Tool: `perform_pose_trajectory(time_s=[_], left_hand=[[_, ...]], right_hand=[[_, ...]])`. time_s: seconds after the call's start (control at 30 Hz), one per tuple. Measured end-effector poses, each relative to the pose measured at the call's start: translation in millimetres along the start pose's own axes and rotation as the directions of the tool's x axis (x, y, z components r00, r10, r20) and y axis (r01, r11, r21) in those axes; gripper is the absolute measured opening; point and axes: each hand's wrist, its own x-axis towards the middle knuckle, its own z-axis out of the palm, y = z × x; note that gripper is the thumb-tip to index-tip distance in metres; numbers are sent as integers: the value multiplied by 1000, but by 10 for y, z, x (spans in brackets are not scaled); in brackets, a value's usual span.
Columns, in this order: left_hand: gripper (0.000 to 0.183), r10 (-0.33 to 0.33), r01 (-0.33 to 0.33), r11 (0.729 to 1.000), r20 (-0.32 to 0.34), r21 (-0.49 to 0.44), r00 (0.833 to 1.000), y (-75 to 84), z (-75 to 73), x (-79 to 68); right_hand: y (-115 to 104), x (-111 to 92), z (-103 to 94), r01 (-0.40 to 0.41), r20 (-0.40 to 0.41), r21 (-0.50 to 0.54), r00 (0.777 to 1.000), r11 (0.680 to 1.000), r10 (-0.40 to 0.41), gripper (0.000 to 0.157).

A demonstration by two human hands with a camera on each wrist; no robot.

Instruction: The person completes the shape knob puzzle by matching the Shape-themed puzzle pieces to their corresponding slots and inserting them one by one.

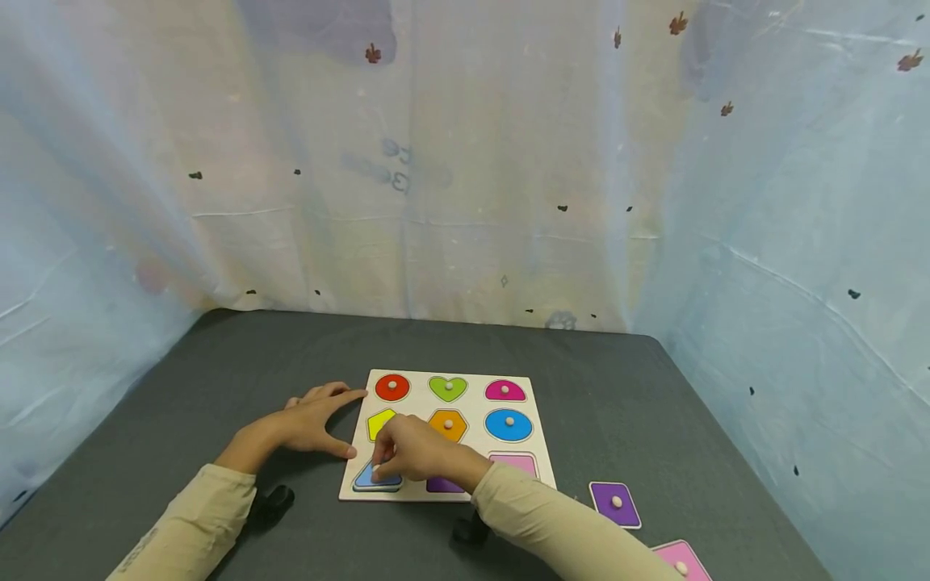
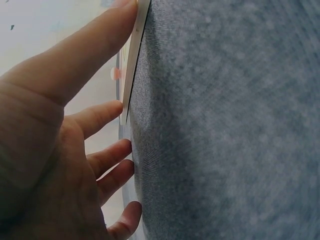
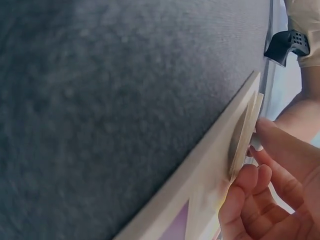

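A wooden peg puzzle board lies on the dark cloth, filled in its upper rows with knobbed shapes. My right hand pinches the knob of a light-blue puzzle piece, which looks triangular and is partly covered by the hand. In the right wrist view that piece sits slightly raised and tilted over its recess at the board's near-left corner. My left hand touches the board's left edge with thumb and index finger, the fingers spread and fairly straight; the left wrist view shows the thumb along that edge.
Right of the board lie a purple square piece and a pink piece, the latter cut by the frame. Purple and pink recesses show in the board's near row. Pale curtains hang around the table.
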Motion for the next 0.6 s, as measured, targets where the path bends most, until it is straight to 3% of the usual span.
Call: perform_pose_trajectory(time_s=[0.6], left_hand=[[101, 8, -8, 1000, -2, 13, 1000, -3, -4, -6]], right_hand=[[-1, 18, 29, -2, 19, -19, 1000, 1000, 3, 12]])
